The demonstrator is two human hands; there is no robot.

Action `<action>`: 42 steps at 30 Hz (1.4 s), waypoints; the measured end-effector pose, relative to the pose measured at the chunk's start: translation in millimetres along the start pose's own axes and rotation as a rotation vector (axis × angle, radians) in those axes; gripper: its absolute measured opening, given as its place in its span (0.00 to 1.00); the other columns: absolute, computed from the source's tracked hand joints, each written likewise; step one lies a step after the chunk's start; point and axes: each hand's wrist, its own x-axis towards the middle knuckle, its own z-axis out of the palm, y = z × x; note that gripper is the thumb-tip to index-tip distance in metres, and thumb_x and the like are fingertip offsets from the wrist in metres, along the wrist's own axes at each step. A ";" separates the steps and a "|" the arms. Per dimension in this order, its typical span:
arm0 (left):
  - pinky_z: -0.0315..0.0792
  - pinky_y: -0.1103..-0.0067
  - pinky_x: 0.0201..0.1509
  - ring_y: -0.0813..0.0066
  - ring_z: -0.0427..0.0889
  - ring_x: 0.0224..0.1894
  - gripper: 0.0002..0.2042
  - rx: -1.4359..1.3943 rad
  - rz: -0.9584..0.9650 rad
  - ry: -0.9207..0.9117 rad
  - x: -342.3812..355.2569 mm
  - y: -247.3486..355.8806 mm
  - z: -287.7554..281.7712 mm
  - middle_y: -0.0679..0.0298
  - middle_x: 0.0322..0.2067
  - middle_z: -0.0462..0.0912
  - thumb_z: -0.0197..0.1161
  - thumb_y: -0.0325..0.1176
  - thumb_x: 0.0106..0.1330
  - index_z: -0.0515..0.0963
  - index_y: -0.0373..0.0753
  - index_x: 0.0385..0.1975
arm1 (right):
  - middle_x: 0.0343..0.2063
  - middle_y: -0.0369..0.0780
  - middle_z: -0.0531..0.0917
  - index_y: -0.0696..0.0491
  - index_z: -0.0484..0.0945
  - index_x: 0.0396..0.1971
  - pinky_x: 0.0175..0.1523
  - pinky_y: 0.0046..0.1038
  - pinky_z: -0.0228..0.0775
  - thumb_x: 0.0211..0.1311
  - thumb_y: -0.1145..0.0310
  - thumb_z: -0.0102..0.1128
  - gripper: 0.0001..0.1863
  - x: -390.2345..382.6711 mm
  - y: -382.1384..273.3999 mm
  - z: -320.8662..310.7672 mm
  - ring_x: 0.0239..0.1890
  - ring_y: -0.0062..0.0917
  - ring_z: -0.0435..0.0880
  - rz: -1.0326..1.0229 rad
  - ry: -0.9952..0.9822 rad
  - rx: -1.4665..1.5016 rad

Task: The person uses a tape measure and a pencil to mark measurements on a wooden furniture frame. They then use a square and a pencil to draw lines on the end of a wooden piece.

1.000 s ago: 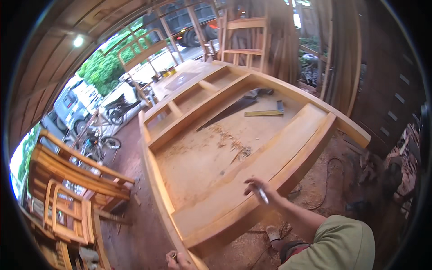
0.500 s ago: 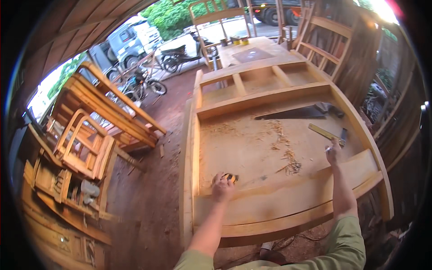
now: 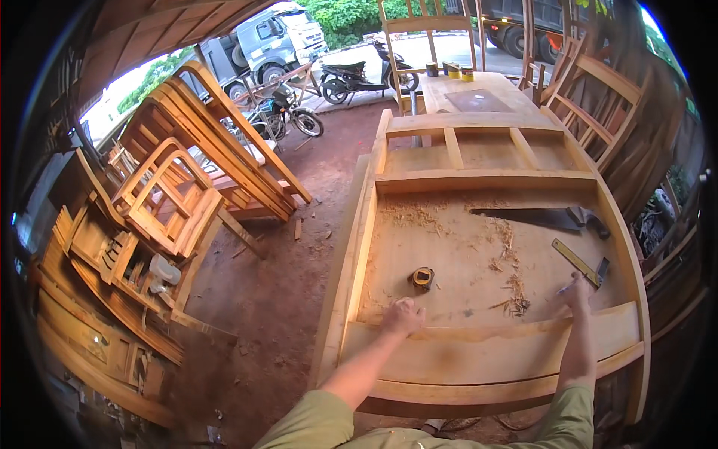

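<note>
My left hand (image 3: 402, 316) is curled at the inner edge of the wooden frame's front plank (image 3: 486, 352); what it holds, if anything, is hidden. Just beyond it a black-and-yellow tape measure (image 3: 422, 278) lies on the frame's panel, among curly shavings (image 3: 511, 295). At the right, my right hand (image 3: 577, 294) is closed around something small and pale that I cannot make out, just below a try square (image 3: 572, 260) with a yellow blade. A dark handsaw (image 3: 538, 219) lies further back inside the frame (image 3: 486, 180).
Stacked wooden furniture parts (image 3: 149, 209) crowd the left, beside a dirt floor (image 3: 269, 314). Behind the frame stand a table (image 3: 501, 86) with small cans (image 3: 452, 70) and chair-like frames (image 3: 591, 112). Two motorbikes (image 3: 359, 81) and trucks (image 3: 277, 45) are outside.
My view has swung round to face along the frame. The tape measure has left my left hand and now lies on the panel. My right hand has moved toward the try square.
</note>
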 end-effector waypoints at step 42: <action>0.71 0.73 0.58 0.68 0.80 0.52 0.19 -0.970 0.077 0.078 -114.7 -27.4 -11.9 0.56 0.49 0.83 0.53 0.44 0.74 0.78 0.35 0.52 | 0.38 0.43 0.80 0.54 0.76 0.43 0.39 0.29 0.73 0.49 0.82 0.69 0.20 -274.8 -161.5 -70.5 0.41 0.30 0.81 -0.486 -0.153 1.626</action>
